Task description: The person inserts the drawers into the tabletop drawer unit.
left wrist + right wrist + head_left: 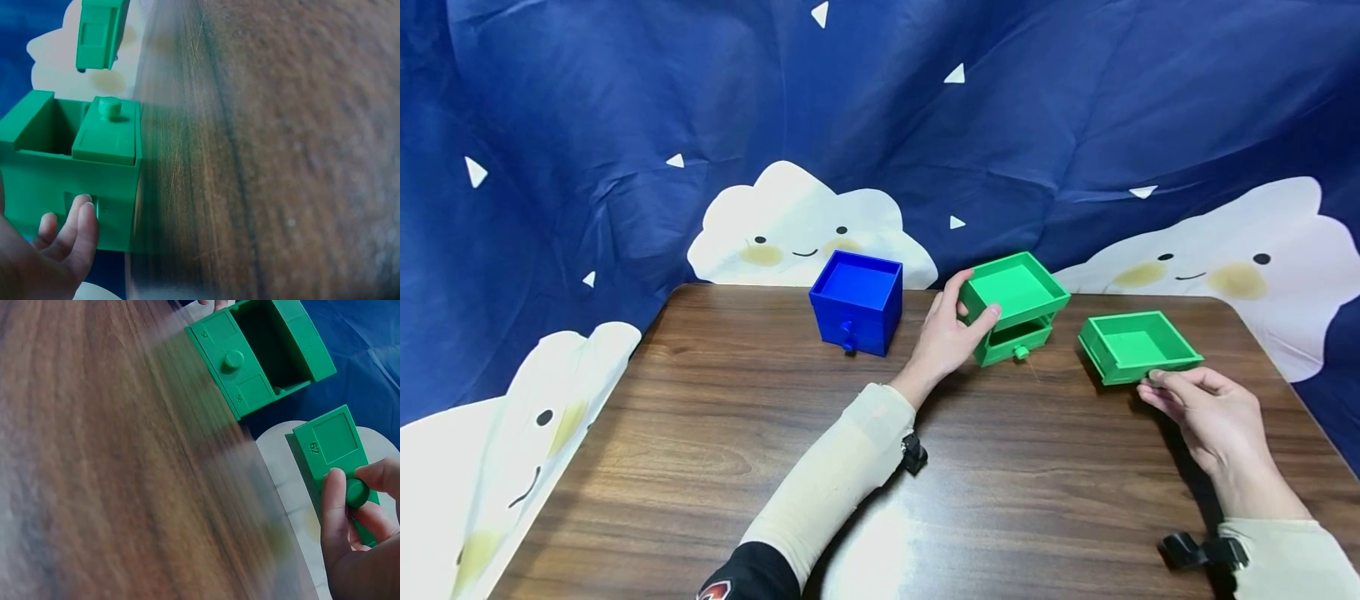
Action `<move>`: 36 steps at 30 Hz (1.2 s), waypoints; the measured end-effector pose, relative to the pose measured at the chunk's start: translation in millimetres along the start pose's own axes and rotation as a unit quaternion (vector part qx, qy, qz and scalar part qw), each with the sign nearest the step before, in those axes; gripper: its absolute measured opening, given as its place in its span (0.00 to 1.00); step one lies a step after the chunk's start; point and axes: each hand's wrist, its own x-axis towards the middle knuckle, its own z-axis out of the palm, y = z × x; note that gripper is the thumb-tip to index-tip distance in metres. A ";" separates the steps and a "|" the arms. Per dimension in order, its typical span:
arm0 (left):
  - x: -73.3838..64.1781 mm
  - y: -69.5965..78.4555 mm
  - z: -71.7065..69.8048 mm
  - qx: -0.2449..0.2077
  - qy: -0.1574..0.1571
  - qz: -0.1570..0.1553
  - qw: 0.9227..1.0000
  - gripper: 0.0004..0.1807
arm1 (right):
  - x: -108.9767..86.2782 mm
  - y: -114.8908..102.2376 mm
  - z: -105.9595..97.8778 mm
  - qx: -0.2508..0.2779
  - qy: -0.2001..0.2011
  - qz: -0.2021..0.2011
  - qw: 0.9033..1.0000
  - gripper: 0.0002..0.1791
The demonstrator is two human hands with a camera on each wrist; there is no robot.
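A small green drawer cabinet (1017, 287) stands toward the back of the table, with its upper slot vacant and a lower drawer (1030, 340) with a round knob in place. My left hand (943, 337) holds the cabinet by its left side, thumb at the front edge; in the left wrist view fingertips (85, 212) touch the side wall. To the right, my right hand (1221, 417) pinches the round knob (357, 492) of a loose green drawer (1138, 342). That drawer is open at the top, apart from the cabinet, and appears raised off the table.
A blue drawer cabinet (859, 304) with a knob on its front stands left of the green one. Both sit on a brown wooden table (737, 417). Behind the table hangs a blue cloth (880, 108) with white clouds and triangles.
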 end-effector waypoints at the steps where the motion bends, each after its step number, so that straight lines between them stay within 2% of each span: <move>1: 0.2 -0.2 0.2 0.000 0.000 0.001 1.000 0.39 | -0.6 -0.3 0.4 0.000 -0.002 -0.001 1.000 0.17; 8: 1.2 0.8 0.3 -0.002 -0.001 0.004 1.000 0.39 | -4.6 -0.4 4.5 -0.004 -0.010 -0.002 1.000 0.16; 21: 1.6 -0.8 1.4 0.000 -0.001 0.003 1.000 0.39 | -12.3 2.1 11.9 -0.016 -0.021 0.023 0.999 0.15; 36: 0.3 -1.2 1.3 -0.002 0.001 0.006 1.000 0.38 | -19.8 6.1 21.7 -0.035 -0.030 0.012 0.999 0.14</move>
